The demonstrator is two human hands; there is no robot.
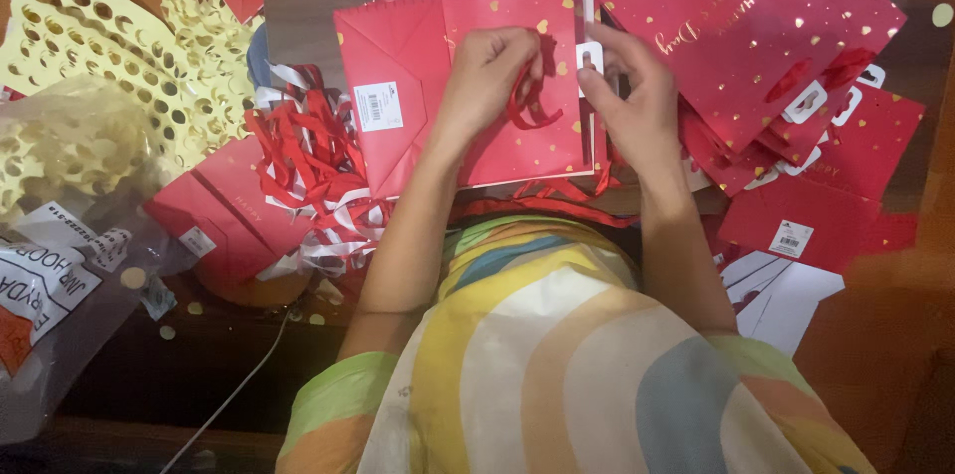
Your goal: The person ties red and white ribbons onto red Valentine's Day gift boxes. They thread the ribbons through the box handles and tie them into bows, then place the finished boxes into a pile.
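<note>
Head view | left hand [487, 71] fingers pinch red ribbon [527, 106] | right hand [637, 96] fingers pinch white tag [589, 58]

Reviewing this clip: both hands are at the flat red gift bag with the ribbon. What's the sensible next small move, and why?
Probably draw the red ribbon through the top edge of the red gift bag and snug it. The left hand pinches the ribbon's loop, which curls loose over the bag, while the right hand holds a small white tag at the bag's edge. Whether the ribbon already passes through a hole can't be seen.
</note>
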